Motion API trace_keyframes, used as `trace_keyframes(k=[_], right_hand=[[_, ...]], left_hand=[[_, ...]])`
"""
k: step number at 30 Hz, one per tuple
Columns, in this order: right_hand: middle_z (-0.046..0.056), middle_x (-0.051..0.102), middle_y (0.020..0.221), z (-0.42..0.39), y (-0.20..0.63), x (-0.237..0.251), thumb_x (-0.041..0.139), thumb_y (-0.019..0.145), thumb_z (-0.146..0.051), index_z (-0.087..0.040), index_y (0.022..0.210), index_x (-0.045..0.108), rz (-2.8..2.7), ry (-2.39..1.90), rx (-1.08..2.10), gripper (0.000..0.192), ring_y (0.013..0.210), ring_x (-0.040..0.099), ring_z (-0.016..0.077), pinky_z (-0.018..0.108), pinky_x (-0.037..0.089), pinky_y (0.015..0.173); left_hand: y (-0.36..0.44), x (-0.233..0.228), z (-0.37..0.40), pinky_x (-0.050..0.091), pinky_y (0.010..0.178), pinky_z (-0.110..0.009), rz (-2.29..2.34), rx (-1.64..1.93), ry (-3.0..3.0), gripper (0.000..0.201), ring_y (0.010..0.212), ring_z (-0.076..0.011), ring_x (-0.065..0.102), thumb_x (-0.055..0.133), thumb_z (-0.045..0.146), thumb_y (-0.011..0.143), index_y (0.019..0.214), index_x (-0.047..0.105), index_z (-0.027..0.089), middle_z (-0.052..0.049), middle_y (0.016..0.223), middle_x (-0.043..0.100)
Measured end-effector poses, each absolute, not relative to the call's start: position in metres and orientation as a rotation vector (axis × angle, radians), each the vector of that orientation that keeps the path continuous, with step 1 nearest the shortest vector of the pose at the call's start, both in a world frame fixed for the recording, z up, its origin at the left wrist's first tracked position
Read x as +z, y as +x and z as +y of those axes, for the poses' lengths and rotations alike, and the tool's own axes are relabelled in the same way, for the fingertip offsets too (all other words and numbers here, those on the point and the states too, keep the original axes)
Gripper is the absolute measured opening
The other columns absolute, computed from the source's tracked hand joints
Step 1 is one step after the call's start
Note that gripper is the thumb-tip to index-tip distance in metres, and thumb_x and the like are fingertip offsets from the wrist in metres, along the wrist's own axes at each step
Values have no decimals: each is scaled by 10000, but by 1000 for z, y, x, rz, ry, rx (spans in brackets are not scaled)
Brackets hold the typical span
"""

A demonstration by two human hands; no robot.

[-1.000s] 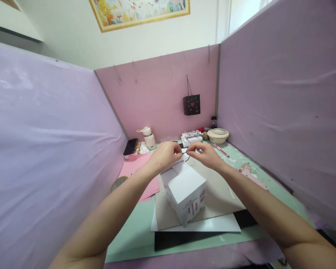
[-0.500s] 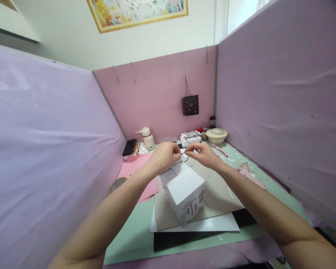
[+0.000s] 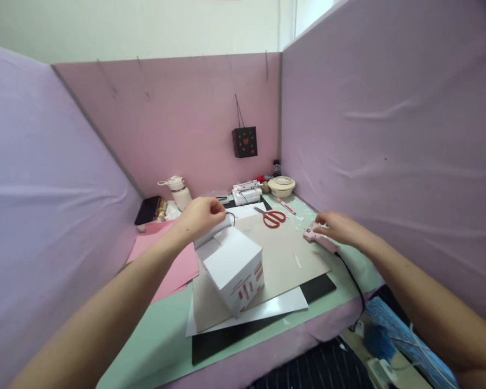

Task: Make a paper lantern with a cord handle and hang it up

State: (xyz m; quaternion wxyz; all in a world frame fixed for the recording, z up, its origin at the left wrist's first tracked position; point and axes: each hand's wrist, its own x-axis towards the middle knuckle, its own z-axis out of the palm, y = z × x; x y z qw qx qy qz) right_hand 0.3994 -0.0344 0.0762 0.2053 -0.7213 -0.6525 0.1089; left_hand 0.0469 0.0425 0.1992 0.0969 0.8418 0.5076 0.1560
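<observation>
A white paper box [image 3: 235,265] with red printed marks stands tilted toward me on a grey-beige board [image 3: 283,254]. My left hand [image 3: 206,213] is at its far left edge, fingers pinched on a thin black cord [image 3: 232,217] that curls out past the fingertips. Over to the right, my right hand [image 3: 340,228] has its curled fingers on a pink corded tool [image 3: 324,241], which looks like a glue gun and lies on the green mat. Part of its upper side is hidden by the fingers. Red-handled scissors [image 3: 273,218] lie between the hands.
Pink paper sheets [image 3: 157,254] lie to the left. Along the back stand a cream bottle [image 3: 179,193], white packs [image 3: 247,194] and a lidded bowl [image 3: 282,187]. A small black bag [image 3: 245,142] hangs on the pink partition. The tool's black cable [image 3: 354,281] drops over the table's edge.
My right hand has let go of the black cord and moved right to the pink glue gun. The left hand stays by the box. The view has turned right, and the scissors are now uncovered.
</observation>
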Motion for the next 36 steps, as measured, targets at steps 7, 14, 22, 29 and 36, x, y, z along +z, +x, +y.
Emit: trace_keyframes(k=[7, 14, 22, 29, 36], right_hand=[[74, 702, 997, -45, 364, 71, 572, 872, -407, -211, 978, 663, -1762, -1525, 377, 240, 856, 654, 212, 329, 509, 748], [70, 687, 1049, 15, 253, 111, 643, 836, -329, -203, 1048, 664, -1728, -1048, 510, 248, 847, 638, 175, 308, 510, 714], [5, 679, 778, 20, 229, 111, 617, 834, -209, -199, 778, 683, -1691, -992, 512, 88, 722, 593, 149, 269, 428, 625], [19, 646, 824, 8, 236, 113, 658, 842, -154, -217, 832, 731, -1816, -877, 371, 96, 757, 576, 154, 281, 433, 657], [26, 629, 827, 5, 225, 117, 674, 875, -205, -228, 832, 719, -1864, -796, 227, 67, 836, 587, 180, 315, 457, 743]], left_hand=[[46, 198, 40, 408, 614, -259, 1497, 491, 2378, 151, 651, -157, 581, 574, 274, 736, 740, 690, 177, -8, 720, 686], [46, 195, 39, 407, 612, -270, 1432, 513, 2395, 163, 680, -170, 601, 575, 301, 731, 694, 669, 173, -11, 701, 684], [35, 194, 22, 482, 810, -316, 1349, 677, 2439, 257, 962, -214, 636, 694, 362, 775, 970, 664, 198, -31, 1012, 704], [27, 181, -25, 445, 848, -360, 1416, 1086, 2722, 108, 933, -216, 568, 693, 249, 853, 954, 705, 215, -39, 928, 624], [44, 166, -15, 416, 810, -365, 1398, 1034, 2748, 54, 888, -221, 550, 690, 218, 861, 892, 733, 209, -33, 868, 629]])
